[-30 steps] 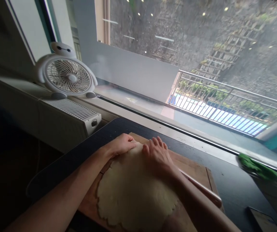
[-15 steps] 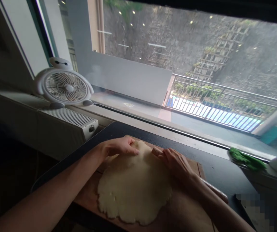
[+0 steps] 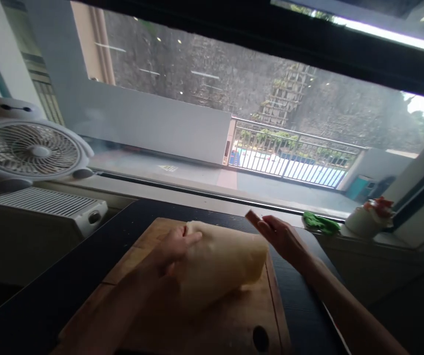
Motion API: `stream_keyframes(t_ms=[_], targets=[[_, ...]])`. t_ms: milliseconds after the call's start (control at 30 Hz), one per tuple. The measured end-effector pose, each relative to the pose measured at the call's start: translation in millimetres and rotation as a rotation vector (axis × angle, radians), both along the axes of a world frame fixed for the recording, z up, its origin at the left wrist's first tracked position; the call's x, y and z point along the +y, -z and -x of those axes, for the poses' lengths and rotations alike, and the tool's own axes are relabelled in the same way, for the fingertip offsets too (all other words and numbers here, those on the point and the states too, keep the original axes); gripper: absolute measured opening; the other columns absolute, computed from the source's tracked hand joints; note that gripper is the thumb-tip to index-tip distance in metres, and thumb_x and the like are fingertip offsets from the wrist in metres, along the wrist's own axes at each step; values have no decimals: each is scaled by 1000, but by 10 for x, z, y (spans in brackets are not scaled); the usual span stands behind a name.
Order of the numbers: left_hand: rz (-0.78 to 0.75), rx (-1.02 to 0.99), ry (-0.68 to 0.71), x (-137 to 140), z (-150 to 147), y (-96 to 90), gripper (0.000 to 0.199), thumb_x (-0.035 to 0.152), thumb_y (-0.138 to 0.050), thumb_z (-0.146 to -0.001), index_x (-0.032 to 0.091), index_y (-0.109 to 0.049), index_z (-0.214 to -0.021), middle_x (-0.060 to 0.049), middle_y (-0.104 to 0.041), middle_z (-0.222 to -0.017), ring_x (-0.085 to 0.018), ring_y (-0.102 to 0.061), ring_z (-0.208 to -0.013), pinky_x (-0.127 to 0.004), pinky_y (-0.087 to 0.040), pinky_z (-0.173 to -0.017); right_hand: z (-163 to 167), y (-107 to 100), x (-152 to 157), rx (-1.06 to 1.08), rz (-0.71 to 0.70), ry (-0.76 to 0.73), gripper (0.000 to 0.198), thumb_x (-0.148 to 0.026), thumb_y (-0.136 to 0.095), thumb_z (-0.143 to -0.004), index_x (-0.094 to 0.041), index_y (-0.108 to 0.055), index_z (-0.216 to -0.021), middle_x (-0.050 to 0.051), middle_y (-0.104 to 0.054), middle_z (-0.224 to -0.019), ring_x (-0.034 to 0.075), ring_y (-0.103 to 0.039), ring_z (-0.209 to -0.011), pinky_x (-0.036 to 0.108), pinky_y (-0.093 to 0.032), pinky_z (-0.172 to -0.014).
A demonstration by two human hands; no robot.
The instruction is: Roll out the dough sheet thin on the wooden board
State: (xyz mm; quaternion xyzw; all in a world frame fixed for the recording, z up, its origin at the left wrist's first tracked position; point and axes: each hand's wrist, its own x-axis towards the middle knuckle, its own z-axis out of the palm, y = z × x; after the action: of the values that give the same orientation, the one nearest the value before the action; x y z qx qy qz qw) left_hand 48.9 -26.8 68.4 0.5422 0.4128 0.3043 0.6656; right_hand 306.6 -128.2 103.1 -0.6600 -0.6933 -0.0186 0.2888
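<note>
A flat sheet of pale dough [image 3: 225, 256] is lifted and folded over, above a wooden cutting board [image 3: 219, 328]. My left hand [image 3: 173, 249] pinches its upper left edge, thumb on top. To the right of the dough, my right hand [image 3: 284, 241] is wrapped round a wooden rolling pin [image 3: 253, 218]. The pin's near tip sticks out past the fingers, apart from the sheet, and most of its length is hidden behind my hand and forearm. The underside of the dough and its lower left part are in shadow.
The board lies on a dark table [image 3: 123, 241] below a large window. A white fan [image 3: 38, 148] stands at the left above a slatted white unit [image 3: 49, 202]. On the right sill are a green cloth [image 3: 321, 223] and a pale bag-like container [image 3: 367, 222].
The dough, spread flat before, is now raised and folded, with my left hand holding its edge. My right hand has moved off the dough to the right with the rolling pin. The view has turned right.
</note>
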Motion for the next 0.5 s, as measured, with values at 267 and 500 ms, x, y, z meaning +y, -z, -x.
stream_keyframes(t_ms=[267, 500], targets=[[-33, 53, -33, 83, 285, 504, 36, 25, -57, -68, 15, -61, -103, -4, -70, -86, -20, -64, -82, -24, -48, -67, 590, 646, 591, -250, 74, -208, 34, -45, -35, -93, -22, -56, -82, 0, -60, -81, 13, -54, -72, 24, -33, -63], [-43, 11, -107, -1, 235, 470, 34, 21, -52, -69, 13, -63, -99, -5, -70, -81, -18, -64, -72, -23, -47, -61, 726, 838, 630, -219, 106, -27, 41, -43, -24, -96, -24, -55, -78, 1, -61, -79, 16, -56, -77, 26, -35, -67]])
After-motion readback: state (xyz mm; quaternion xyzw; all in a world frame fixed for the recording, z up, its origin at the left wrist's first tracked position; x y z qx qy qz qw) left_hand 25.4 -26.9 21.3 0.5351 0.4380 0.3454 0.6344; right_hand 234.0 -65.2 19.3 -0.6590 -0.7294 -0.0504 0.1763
